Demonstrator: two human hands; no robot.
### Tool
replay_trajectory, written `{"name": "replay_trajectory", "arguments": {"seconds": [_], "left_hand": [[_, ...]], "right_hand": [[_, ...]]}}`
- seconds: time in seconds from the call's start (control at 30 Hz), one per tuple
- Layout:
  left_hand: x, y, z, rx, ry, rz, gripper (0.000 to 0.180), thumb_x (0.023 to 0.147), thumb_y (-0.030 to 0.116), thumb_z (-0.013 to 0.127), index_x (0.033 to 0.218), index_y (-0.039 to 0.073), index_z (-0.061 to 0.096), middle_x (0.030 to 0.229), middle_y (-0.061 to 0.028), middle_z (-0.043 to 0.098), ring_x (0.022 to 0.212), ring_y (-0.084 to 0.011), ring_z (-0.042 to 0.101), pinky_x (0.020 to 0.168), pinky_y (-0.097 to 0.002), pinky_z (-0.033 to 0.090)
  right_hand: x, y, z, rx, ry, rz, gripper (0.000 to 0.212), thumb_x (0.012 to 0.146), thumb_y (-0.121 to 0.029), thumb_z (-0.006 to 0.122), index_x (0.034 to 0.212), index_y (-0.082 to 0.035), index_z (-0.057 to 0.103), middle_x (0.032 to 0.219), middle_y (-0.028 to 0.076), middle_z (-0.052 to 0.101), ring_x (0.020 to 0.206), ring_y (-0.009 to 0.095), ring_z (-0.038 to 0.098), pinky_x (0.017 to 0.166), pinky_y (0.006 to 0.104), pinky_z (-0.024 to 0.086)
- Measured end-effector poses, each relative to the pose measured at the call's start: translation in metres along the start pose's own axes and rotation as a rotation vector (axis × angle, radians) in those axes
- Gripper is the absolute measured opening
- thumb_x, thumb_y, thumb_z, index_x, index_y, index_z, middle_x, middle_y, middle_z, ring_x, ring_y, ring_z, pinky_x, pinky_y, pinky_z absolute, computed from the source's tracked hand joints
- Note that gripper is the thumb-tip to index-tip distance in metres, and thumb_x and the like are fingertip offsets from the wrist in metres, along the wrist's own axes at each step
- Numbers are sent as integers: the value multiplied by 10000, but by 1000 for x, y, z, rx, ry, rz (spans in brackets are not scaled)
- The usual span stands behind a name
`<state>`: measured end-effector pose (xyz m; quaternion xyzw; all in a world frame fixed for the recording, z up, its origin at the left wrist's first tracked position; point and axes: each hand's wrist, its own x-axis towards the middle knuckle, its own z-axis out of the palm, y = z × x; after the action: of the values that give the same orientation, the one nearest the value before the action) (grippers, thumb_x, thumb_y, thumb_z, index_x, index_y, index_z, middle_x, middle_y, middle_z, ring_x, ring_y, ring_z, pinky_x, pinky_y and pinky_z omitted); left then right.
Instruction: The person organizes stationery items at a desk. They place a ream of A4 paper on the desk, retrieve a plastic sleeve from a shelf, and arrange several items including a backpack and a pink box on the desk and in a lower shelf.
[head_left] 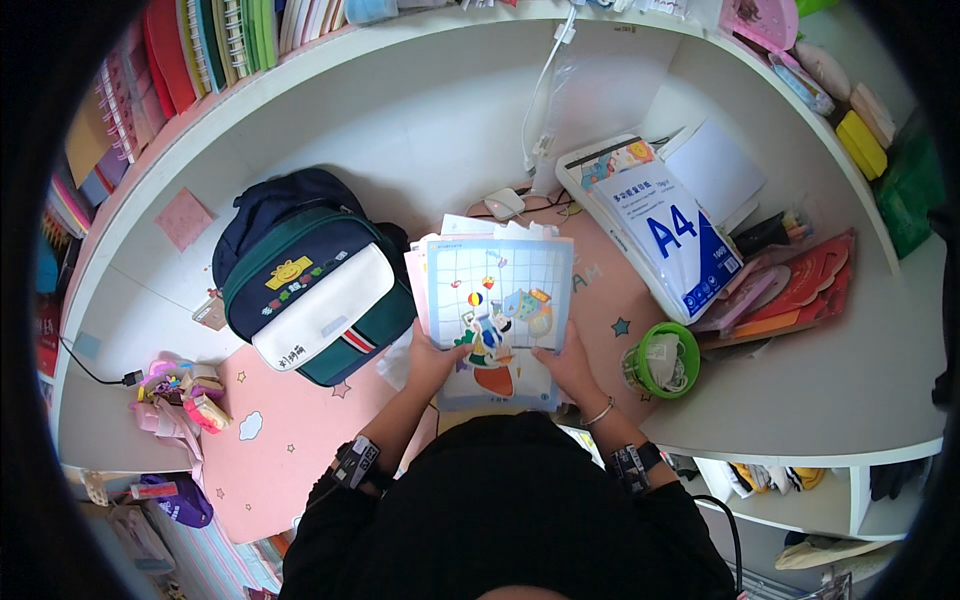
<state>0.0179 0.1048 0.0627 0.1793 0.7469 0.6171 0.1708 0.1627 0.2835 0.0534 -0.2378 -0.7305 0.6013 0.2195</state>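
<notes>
Both hands grip a stack of booklets in front of my body. Its top cover is pale blue with a grid and cartoon figures. Other sheets, pink and white, stick out unevenly at the stack's left and far edges. My left hand holds the left edge, thumb lying on the cover and fingers hidden beneath. On the opposite edge, my right hand has the same grip, its thumb on top. A school backpack, navy and green with a white flap, lies to the left of the stack.
A pink desk mat covers the desk. At right lie a pack of printer paper, red envelopes and a green bin. Hair accessories lie at far left. A white cable hangs at the back; shelved books stand above.
</notes>
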Motion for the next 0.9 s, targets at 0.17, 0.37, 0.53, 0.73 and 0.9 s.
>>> {"name": "replay_trajectory", "arguments": {"seconds": [0.17, 0.37, 0.53, 0.73, 0.9], "left_hand": [[-8, -15, -10, -22, -141, -277, 601, 771, 243, 644, 1212, -23, 333, 1099, -184, 546, 959, -265, 568, 802, -373, 480], [7, -20, -21, -631, -142, -680, 710, 879, 579, 266, 1347, 46, 241, 1289, -192, 408, 1148, -298, 434, 927, -416, 382], [21, -14, -24, -296, -165, -310, 638, 912, 515, 244, 1380, 83, 197, 1334, -182, 351, 1206, -293, 370, 978, -372, 319], [29, -15, -14, 60, -145, -193, 584, 934, 434, 298, 1389, 91, 172, 1301, -183, 379, 1172, -273, 396, 964, -323, 323], [33, -16, -10, -109, -293, -226, 628, 918, 458, 335, 1384, 69, 175, 1279, -183, 407, 1144, -279, 424, 946, -325, 341]], "right_hand": [[-7, 16, 4, -154, -59, 24, 450, 768, -75, 601, 1151, 6, 379, 1028, 180, 546, 987, 272, 538, 858, 347, 416], [2, 25, 3, -7, -8, 181, 375, 906, -208, 449, 1204, 5, 365, 1087, 180, 534, 997, 269, 532, 869, 342, 408], [12, 23, 2, -147, 38, -90, 445, 923, -197, 412, 1311, -10, 298, 1169, 189, 499, 1030, 253, 519, 878, 334, 404], [21, 21, -5, -147, 4, -54, 462, 922, -191, 412, 1330, -19, 280, 1193, 183, 489, 1057, 238, 511, 882, 314, 402], [29, 24, -6, -24, -58, 58, 445, 920, -199, 417, 1304, -7, 301, 1171, 169, 504, 1066, 240, 502, 901, 322, 386]]}}
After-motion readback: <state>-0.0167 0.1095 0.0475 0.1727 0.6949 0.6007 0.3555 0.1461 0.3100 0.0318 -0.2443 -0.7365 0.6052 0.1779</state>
